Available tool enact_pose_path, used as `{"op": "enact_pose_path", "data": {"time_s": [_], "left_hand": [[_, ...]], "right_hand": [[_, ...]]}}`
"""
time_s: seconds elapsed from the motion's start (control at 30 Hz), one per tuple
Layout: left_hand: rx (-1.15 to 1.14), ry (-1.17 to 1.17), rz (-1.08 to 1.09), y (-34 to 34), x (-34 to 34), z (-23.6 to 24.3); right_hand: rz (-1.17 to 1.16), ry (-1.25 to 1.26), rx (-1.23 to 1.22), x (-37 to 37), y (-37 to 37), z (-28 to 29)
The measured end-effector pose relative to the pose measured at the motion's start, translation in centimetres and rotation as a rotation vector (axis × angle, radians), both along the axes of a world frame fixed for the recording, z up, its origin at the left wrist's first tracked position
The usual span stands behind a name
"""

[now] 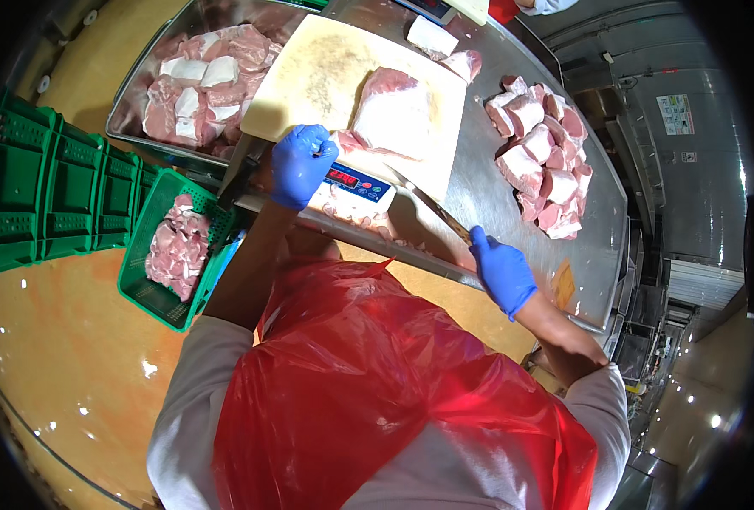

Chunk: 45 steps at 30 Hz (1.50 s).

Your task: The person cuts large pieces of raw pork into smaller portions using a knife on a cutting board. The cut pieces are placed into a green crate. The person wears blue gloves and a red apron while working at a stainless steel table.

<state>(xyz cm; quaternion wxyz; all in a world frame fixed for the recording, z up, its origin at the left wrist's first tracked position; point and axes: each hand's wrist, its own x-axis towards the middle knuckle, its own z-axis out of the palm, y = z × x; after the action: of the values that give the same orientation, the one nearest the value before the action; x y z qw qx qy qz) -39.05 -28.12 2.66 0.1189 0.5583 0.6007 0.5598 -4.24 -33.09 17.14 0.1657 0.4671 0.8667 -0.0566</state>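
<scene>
My right hand (502,270), in a blue glove, is closed around the handle of a knife (428,201). Its blade slants up and left toward the near edge of a cutting board (300,76). A large slab of raw meat (391,115) with a pale fat side lies on that board. My left hand (303,167), also gloved in blue, is curled shut at the board's near left corner, left of the slab. What its fingers hold, if anything, is hidden. Between my hands, a digital scale (351,185) with a lit display shows at the board's near edge.
A metal tub (122,127) of meat pieces stands at the far left. Below it, a green crate (130,280) holds trimmings, beside stacked green crates (41,187). Cut meat chunks (547,157) are heaped on the steel table (470,136) at right. Meat scraps (355,219) lie near the scale.
</scene>
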Motion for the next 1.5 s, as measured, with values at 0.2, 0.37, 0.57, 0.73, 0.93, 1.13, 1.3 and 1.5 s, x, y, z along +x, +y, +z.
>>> {"op": "enact_pose_path", "data": {"time_s": [0.2, 0.37, 0.57, 0.73, 0.93, 1.13, 1.3, 1.5], "left_hand": [[0.023, -0.381, -0.040, -0.8, 2.9, 2.5], [-0.068, -0.126, 0.071, 0.9, 3.6, 0.6], [0.022, -0.014, 0.052, 0.5, 4.0, -1.1], [-0.052, -0.165, 0.265, -6.0, -3.8, -1.3], [-0.812, 0.693, 0.348, -15.8, -19.8, -6.6], [-0.216, 0.272, -0.121, 2.7, 0.7, 2.2], [-0.688, 0.750, -0.182, 9.4, 9.4, 8.8], [-0.070, 0.862, -0.761, 13.1, -2.3, 4.7]], "right_hand": [[-0.131, 0.357, 0.091, -6.4, 0.2, -0.6], [-0.024, 0.402, 0.059, -13.4, 3.1, -1.7], [-0.051, 0.354, 0.048, -18.2, 7.8, -6.7], [-0.010, 0.500, 0.076, -11.8, 4.5, -5.1], [-0.324, 0.849, 0.160, -0.5, -0.2, -5.5], [-0.480, 1.121, 0.260, -3.1, 2.6, -4.3], [-0.459, 1.261, 0.289, -5.4, 4.0, -3.1], [-0.490, 1.049, 0.145, -1.8, 0.8, -5.6]]}}
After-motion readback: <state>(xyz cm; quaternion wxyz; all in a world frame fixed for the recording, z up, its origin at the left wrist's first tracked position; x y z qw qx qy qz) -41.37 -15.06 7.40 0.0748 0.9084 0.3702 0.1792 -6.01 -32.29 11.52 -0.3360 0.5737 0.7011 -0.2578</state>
